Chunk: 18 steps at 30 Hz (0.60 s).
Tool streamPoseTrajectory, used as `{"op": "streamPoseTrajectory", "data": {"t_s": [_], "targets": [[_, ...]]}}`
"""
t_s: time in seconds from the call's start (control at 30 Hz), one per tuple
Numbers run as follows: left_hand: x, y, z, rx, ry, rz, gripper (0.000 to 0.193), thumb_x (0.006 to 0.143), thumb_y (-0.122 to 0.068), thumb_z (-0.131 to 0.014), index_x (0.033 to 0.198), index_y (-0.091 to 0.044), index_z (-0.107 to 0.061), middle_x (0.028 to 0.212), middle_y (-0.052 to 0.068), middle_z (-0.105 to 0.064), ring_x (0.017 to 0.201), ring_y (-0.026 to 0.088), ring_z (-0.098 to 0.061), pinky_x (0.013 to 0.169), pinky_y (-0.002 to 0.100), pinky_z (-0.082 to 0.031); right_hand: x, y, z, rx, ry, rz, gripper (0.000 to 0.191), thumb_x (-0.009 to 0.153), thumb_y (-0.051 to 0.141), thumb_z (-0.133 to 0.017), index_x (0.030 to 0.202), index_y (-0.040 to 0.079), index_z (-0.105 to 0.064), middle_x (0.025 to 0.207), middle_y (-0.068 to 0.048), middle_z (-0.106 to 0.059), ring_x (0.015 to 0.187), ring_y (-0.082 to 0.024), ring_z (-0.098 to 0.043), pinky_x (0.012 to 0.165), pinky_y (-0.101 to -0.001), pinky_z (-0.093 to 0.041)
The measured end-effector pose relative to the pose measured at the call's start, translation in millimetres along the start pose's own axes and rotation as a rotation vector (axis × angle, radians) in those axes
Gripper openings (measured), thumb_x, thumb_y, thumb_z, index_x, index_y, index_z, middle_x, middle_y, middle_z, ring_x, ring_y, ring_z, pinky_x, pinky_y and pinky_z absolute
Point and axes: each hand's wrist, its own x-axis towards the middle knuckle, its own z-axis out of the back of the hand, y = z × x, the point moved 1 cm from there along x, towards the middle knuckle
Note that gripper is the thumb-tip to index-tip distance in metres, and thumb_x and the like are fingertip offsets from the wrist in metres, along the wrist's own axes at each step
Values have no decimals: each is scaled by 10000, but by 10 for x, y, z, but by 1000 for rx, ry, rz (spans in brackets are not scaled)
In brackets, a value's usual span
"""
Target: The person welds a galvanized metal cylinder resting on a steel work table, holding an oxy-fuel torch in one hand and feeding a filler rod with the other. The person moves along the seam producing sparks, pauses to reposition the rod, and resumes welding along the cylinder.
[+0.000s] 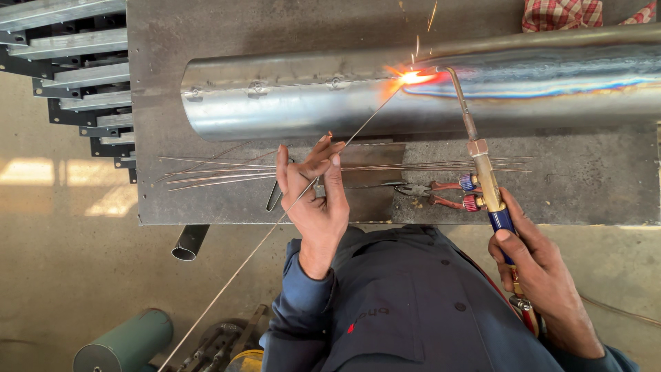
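A long shiny steel pipe (pixel 289 103) lies across a grey metal table (pixel 571 186). My right hand (pixel 540 272) grips the blue handle of a brass gas torch (pixel 485 176), whose tip throws a bright orange flame (pixel 415 76) and sparks onto the pipe's top seam. My left hand (pixel 315 200) pinches a thin filler rod (pixel 358 127) between thumb and fingers; the rod slants up to the flame and trails down past my left sleeve. The pipe to the right of the flame shows rainbow heat tint.
Several spare filler rods (pixel 213 172) lie on the table in front of the pipe, with red-handled pliers (pixel 441 193). Stacked steel profiles (pixel 76 69) sit at the left. A green cylinder (pixel 124 341) and a short black tube (pixel 187 242) are on the concrete floor.
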Motion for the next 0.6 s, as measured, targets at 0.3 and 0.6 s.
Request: {"op": "streamPoseTrajectory", "data": {"t_s": [0.3, 0.6], "targets": [[6, 14, -14, -6, -5, 23, 164, 1039, -33, -647, 980, -78, -501, 1072, 102, -795, 1220, 259, -735, 1314, 496, -186, 1, 22, -6, -1, 1, 3, 671, 980, 210, -490, 1638, 270, -370, 709, -47, -478, 465, -121, -428, 425, -276, -384], [17, 12, -21, -13, -12, 20, 157, 1041, -38, -649, 980, -72, -508, 1069, 102, -794, 1220, 256, -734, 1316, 490, -185, -5, 43, -14, -9, -6, -31, 673, 980, 206, -494, 1640, 288, -386, 703, -47, -473, 444, -124, -416, 417, -280, -367]]}}
